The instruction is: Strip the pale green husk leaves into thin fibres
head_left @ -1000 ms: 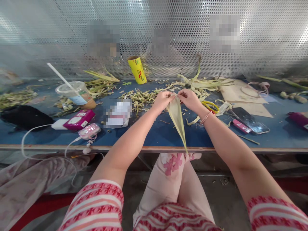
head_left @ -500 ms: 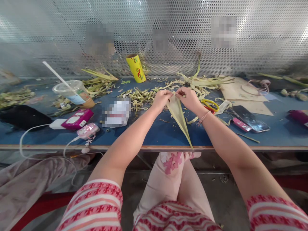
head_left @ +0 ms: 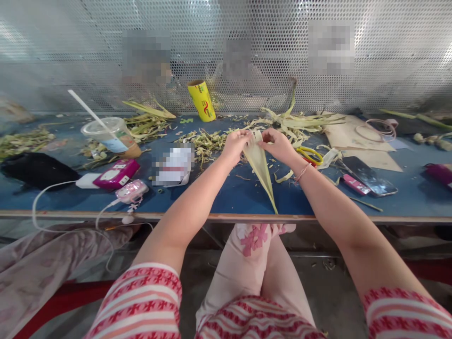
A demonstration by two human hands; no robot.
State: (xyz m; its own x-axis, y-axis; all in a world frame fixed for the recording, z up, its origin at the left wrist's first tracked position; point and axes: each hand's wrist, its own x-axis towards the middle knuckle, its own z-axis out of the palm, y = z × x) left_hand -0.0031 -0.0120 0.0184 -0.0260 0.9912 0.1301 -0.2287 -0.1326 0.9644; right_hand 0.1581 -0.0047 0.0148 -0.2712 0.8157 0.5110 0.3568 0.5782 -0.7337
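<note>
A pale green, leaf-like husk (head_left: 260, 167) hangs between my hands, wide at the top and tapering to a point near the table's front edge. My left hand (head_left: 236, 146) is closed on its upper left corner. Pinched at the upper right corner is my right hand (head_left: 277, 143), with a bracelet on that wrist. Behind my hands lies a heap of husk scraps (head_left: 206, 143). Yellow-handled scissors (head_left: 310, 155) rest just right of my right hand, partly covered.
A drink cup with a straw (head_left: 113, 136), a purple power adapter (head_left: 118, 174) and a pink case (head_left: 132, 190) stand at left. A yellow roll (head_left: 202, 101) leans near the perforated metal wall (head_left: 275, 47). A phone (head_left: 369, 174) and brown paper (head_left: 353, 132) lie at right.
The lower tip of the husk has swung slightly left. My right-hand fingers have shifted a little down its right edge, while my left hand keeps its hold.
</note>
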